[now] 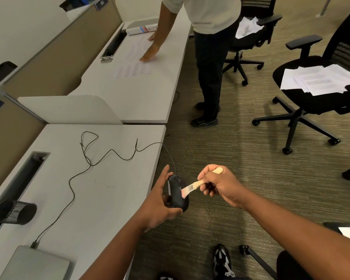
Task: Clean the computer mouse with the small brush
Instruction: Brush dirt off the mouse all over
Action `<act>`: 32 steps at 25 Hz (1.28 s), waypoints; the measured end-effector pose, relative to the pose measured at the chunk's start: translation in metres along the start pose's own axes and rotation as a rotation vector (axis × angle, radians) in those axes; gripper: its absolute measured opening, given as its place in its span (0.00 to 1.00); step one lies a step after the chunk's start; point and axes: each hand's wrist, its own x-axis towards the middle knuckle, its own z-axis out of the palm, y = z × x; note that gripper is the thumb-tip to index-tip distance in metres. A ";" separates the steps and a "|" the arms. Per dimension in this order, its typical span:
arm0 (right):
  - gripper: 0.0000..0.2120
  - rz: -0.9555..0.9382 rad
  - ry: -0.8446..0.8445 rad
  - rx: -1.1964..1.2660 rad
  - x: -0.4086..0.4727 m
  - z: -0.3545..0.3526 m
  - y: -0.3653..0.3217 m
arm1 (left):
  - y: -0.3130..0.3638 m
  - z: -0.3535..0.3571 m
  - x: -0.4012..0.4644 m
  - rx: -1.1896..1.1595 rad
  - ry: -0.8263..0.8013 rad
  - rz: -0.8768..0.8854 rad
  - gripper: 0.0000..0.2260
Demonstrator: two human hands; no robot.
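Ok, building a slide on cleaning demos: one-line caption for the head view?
Left hand holds a black wired mouse beside the desk while right hand brushes it with a small wooden brush.

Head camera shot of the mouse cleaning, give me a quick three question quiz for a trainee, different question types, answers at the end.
1. True or false: the computer mouse rests on the desk while it is brushed.
2. Which hand holds the small brush? A) left hand B) right hand C) neither
3. Fill in: the mouse's black cable trails across the ____.

Key
1. False: the left hand holds it up beyond the desk edge, over the carpet.
2. B: the right hand grips the wooden handle, bristles touching the mouse.
3. desk.
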 end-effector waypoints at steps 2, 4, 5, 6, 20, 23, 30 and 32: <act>0.09 -0.006 0.008 -0.020 0.001 0.001 0.000 | 0.001 0.001 -0.001 0.012 -0.029 -0.004 0.59; 0.09 -0.019 0.014 -0.027 0.001 0.003 0.001 | 0.001 0.001 0.000 0.016 -0.037 -0.012 0.59; 0.08 -0.028 0.019 -0.031 0.000 0.004 0.002 | 0.001 0.000 0.000 0.012 -0.039 -0.012 0.59; 0.08 -0.039 0.025 -0.034 0.001 0.005 0.002 | 0.002 0.000 0.000 0.009 -0.040 -0.010 0.60; 0.06 -0.236 0.144 -0.169 -0.006 0.015 0.007 | -0.006 0.002 0.001 0.018 0.013 -0.015 0.61; 0.04 -0.289 0.109 -0.246 -0.012 0.018 0.003 | -0.008 0.003 0.002 0.011 0.039 -0.026 0.62; 0.05 -0.220 0.047 -0.309 -0.009 0.018 0.006 | -0.011 0.002 0.001 0.025 0.084 -0.017 0.61; 0.05 -0.219 0.040 -0.320 -0.010 0.017 0.009 | -0.012 0.001 0.000 0.000 0.078 -0.021 0.61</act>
